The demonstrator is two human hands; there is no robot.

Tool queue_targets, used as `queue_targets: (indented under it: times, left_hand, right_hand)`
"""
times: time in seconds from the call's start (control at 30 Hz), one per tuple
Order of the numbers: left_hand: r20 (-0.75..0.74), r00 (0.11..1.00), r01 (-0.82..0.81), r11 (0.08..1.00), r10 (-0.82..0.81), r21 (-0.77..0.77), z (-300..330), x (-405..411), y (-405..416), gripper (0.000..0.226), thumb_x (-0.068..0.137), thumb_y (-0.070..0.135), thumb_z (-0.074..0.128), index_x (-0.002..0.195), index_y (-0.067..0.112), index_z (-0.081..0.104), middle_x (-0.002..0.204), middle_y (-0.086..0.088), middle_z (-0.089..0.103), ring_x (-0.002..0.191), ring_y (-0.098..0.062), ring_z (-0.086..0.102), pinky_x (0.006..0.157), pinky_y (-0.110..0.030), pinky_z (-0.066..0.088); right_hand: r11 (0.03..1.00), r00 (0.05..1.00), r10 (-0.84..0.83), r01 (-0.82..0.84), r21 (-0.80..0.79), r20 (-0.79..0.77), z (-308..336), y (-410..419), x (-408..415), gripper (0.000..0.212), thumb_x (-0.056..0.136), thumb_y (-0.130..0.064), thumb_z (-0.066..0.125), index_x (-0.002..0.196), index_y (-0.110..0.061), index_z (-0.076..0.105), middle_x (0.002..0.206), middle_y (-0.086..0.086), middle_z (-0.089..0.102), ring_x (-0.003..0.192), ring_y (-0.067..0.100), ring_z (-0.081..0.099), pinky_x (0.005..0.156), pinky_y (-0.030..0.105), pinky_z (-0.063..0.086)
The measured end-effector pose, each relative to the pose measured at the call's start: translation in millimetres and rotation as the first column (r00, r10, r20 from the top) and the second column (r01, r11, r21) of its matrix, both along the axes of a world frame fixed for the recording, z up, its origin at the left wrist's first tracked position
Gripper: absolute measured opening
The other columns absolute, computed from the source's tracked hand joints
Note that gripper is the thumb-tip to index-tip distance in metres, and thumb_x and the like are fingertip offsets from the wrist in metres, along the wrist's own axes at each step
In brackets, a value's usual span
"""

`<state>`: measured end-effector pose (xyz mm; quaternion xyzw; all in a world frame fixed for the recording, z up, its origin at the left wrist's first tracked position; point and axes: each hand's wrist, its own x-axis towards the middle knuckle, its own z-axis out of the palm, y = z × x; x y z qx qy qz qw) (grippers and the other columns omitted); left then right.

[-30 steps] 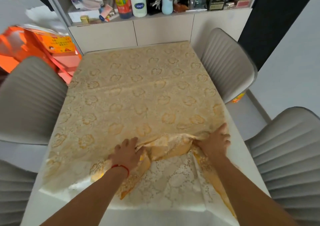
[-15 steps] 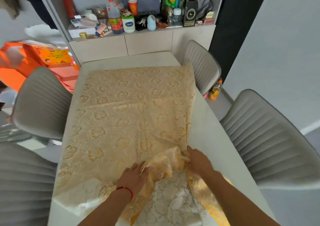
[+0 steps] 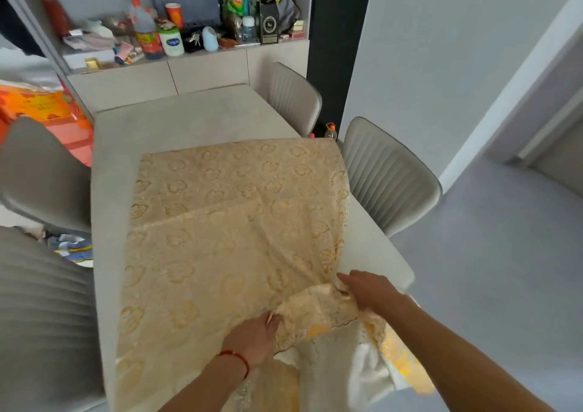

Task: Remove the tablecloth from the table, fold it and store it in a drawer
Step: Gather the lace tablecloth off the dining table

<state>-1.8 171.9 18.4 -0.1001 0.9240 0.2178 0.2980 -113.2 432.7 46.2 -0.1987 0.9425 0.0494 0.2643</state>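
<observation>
Step in hand: pulling tablecloth off table. Cloth lies across near half of table, far half bare, near edge bunched and hanging over front. Left hand closed on bunched fold; right hand gripping same bunch from other side, fingers probably pinched into fabric, partly hidden. Chairs close on both sides. Next move calls for drawing rest clear, then finding corners to fold. Drawer not identifiable.

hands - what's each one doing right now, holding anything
Left hand: closed on a bunched fold of the tablecloth.
Right hand: also gripping the tablecloth's bunched edge.
</observation>
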Motion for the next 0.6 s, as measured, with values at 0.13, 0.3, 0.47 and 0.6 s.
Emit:
queue_targets:
  times: [0.13, 0.3, 0.47, 0.6]
  left_hand:
    - [-0.180, 0.968, 0.159, 0.983, -0.173, -0.089, 26.0, -2.3, 26.0, 0.051, 0.106, 0.053, 0.024, 0.134, 0.023, 0.055, 0.108, -0.002, 0.073, 0.102, -0.023, 0.068, 0.090, -0.039, 0.055]
    - [-0.223, 0.853, 0.441, 0.880, -0.473, -0.178, 61.1, -64.5, 77.9, 0.095, 0.093, 0.044, 0.065, 0.160, 0.038, -0.001, 0.169, -0.009, 0.017, 0.150, -0.034, 0.026, 0.115, -0.058, 0.034]
    - [-0.087, 0.438, 0.811, 0.435, -0.895, -0.390, 58.7, -113.8, 167.5, 0.112, 0.078, 0.023, 0.078, 0.160, 0.040, 0.004, 0.171, 0.004, -0.015, 0.156, -0.028, -0.019, 0.119, -0.065, -0.002]
    - [-0.078, 0.482, 0.797, 0.473, -0.873, -0.376, 45.9, -111.1, 206.4, 0.025, 0.082, 0.021, 0.058, 0.105, 0.029, 0.053, 0.106, 0.001, 0.065, 0.114, -0.027, 0.063, 0.105, -0.048, 0.038]
  right_hand:
    - [0.993, 0.995, 0.099, -0.100, -0.063, -0.015, 23.9, 30.1, 0.0, 0.057, 0.091, -0.001, 0.059, 0.140, -0.030, 0.049, 0.122, 0.001, 0.059, 0.123, 0.027, 0.058, 0.085, 0.041, 0.053]
    - [0.951, 0.959, 0.266, -0.278, -0.135, -0.098, 44.9, 76.2, 20.7, 0.063, 0.093, 0.004, 0.059, 0.149, -0.023, 0.047, 0.128, 0.008, 0.061, 0.122, 0.031, 0.056, 0.091, 0.045, 0.054]
    - [0.849, 0.881, 0.240, -0.393, -0.352, -0.407, 42.4, 116.8, 52.7, 0.045, 0.070, 0.002, 0.079, 0.106, -0.022, 0.066, 0.106, 0.001, 0.066, 0.095, 0.025, 0.066, 0.073, 0.038, 0.051]
    - [0.894, 0.855, -0.328, 0.144, -0.425, -0.400, 8.2, 153.8, 80.8, 0.075, 0.077, -0.021, 0.077, 0.143, -0.037, 0.044, 0.147, 0.001, 0.043, 0.144, 0.025, 0.038, 0.116, 0.069, 0.021]
